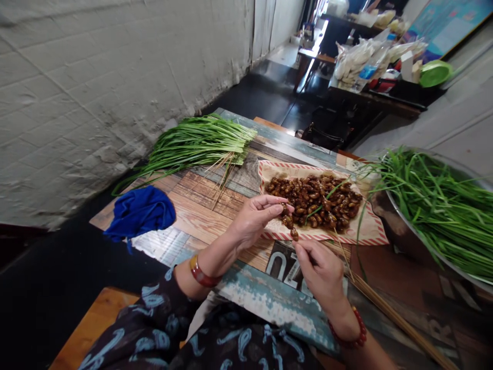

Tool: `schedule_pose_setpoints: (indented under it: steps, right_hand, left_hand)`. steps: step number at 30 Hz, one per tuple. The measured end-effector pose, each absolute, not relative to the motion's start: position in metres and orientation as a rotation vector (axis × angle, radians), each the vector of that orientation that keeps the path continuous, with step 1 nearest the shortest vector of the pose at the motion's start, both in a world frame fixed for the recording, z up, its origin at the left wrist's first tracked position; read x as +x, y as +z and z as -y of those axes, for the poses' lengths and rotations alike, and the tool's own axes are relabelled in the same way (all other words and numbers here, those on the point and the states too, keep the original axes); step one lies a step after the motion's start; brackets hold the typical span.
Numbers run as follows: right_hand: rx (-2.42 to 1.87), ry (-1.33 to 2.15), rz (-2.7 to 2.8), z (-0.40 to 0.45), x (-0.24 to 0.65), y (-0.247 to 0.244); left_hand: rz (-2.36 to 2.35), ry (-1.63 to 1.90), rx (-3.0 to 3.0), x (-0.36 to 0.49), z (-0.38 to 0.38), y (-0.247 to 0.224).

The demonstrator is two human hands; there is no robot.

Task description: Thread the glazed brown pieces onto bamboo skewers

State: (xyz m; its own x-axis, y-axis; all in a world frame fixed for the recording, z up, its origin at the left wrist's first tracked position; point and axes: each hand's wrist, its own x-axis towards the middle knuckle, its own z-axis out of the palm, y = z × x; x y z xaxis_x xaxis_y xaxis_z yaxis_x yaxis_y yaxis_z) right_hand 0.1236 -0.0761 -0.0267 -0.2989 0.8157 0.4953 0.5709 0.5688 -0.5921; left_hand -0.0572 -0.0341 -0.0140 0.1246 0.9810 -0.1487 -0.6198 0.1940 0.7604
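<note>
My left hand (259, 218) pinches glossy brown pupae, which look like silkworm pupae (287, 221), lined up in a short row as on a skewer. At the row's lower end, the thumb and forefinger of my right hand (321, 272) close just below the last pupa (295, 235). The stick itself is mostly hidden by fingers and pupae. Just beyond both hands lies a heap of the same pupae (319, 198), with a few green blades across it. Under the heap is a paper sheet (370, 231) with a red-striped border.
Chives (204, 139) lie in a bundle at the table's far left, with thin sticks (221, 187) by their cut ends. Nearer is a blue cloth (142, 213). A metal bowl (400, 216) heaped with green blades stands right. Bamboo skewers (400, 321) lie near my right wrist.
</note>
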Motion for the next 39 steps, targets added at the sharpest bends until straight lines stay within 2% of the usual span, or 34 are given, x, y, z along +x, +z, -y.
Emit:
schedule_pose_setpoints:
  steps: [16,30,33,39]
  right_hand:
    - [-1.154,0.493,1.971,0.0748,0.1270,-0.0321]
    - [-1.221,1.134,1.724,0.0718,0.1305,-0.0349]
    - [-1.180,1.059,1.755,0.0706,0.1281,-0.0323]
    - [-1.156,0.643,1.898,0.0703,0.1233,-0.0327]
  left_hand:
    - [-0.587,1.093,0.540,-0.0547,0.0325,-0.0122]
    - [-0.677,1.109,0.542,-0.0611,0.0274,-0.0160]
    - [-0.705,1.118,0.567,-0.0624,0.0259,-0.0163]
    - [-0.806,1.153,0.582,-0.0582,0.0246,-0.0141]
